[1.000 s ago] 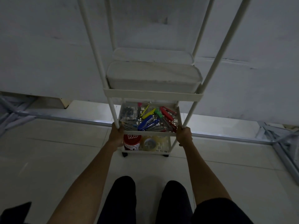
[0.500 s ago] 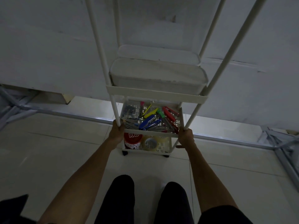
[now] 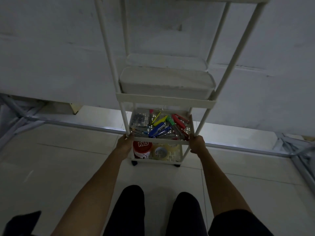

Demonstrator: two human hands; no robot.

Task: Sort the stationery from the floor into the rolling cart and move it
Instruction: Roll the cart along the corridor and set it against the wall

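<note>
Two grips: both are clenched on the rolling cart (image 3: 166, 100), one at each near corner of the shelf that holds the stationery.
Left grip (image 3: 125, 142): fingers wrapped round the near left post where it meets the shelf rim.
Right grip (image 3: 197, 144): closed round the near right post at the same height.
Stationery (image 3: 157, 129): lies in the second shelf from the bottom — blue, yellow, green and red pieces heaped together.
Bottom shelf: a red tub (image 3: 142, 149) marked KB stands beside a roll of clear tape (image 3: 161, 151).
Shelf above: a white lidded box (image 3: 167, 82) fills it.
Cart: upright on dark castors (image 3: 134, 163) on the tiled floor (image 3: 59, 167), near a pale wall (image 3: 51, 57).
Legs (image 3: 129, 210): in dark trousers — just behind the cart.
</note>
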